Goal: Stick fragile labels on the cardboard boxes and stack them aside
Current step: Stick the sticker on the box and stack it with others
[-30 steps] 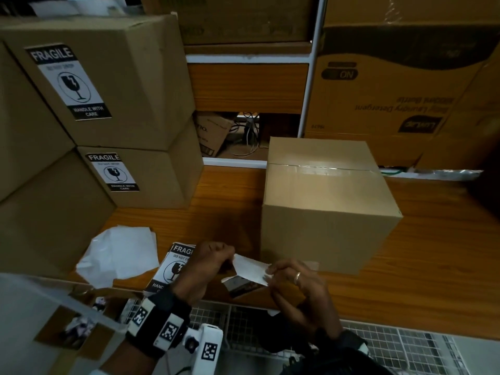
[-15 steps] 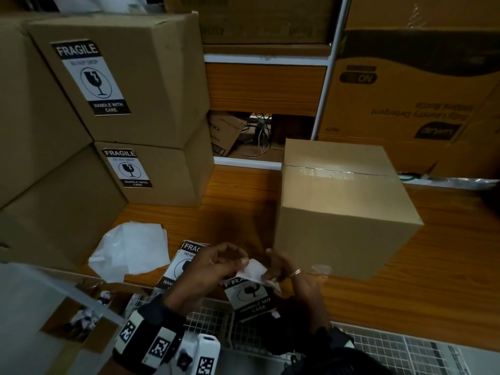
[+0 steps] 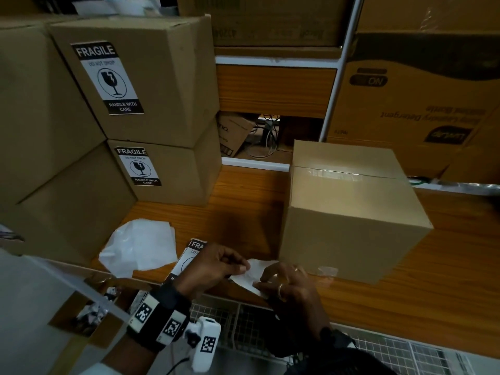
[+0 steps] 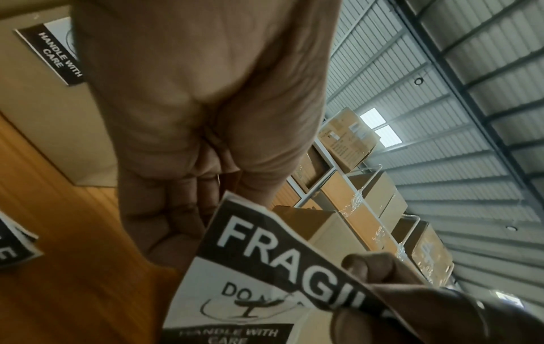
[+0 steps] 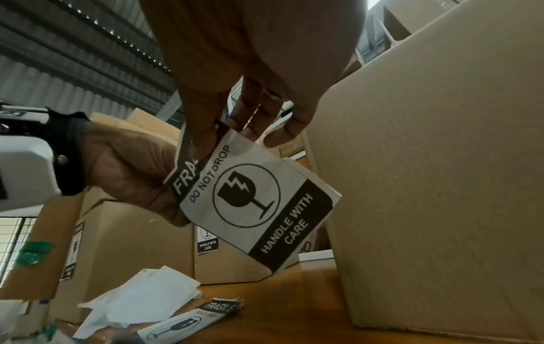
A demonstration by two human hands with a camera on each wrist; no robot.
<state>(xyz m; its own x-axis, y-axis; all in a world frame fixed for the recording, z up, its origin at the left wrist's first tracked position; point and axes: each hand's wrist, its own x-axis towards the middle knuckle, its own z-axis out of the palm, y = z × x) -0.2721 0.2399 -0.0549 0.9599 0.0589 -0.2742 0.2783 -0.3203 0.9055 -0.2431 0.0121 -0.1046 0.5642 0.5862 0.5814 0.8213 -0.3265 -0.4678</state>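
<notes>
A plain sealed cardboard box (image 3: 351,212) stands on the wooden table (image 3: 446,266), with no label on the faces I see. In front of it both hands hold one fragile label (image 5: 256,197), printed side down, white back up in the head view (image 3: 251,274). My left hand (image 3: 216,266) pinches its "FRAGILE" end (image 4: 265,256). My right hand (image 3: 286,285) pinches the same top edge, where the black strip curls away from the white sheet. Two labelled boxes (image 3: 151,77) (image 3: 173,171) are stacked at the left.
More fragile labels (image 3: 189,253) and peeled white backing papers (image 3: 140,244) lie on the table left of my hands. Large cartons (image 3: 419,104) fill the shelf behind. A wire-mesh surface (image 3: 243,326) and an open box (image 3: 89,312) sit below the table edge.
The label has swung from hanging printed-side visible below my hands to held flatter with its white back up. The head view has shifted slightly; the plain box has not moved.
</notes>
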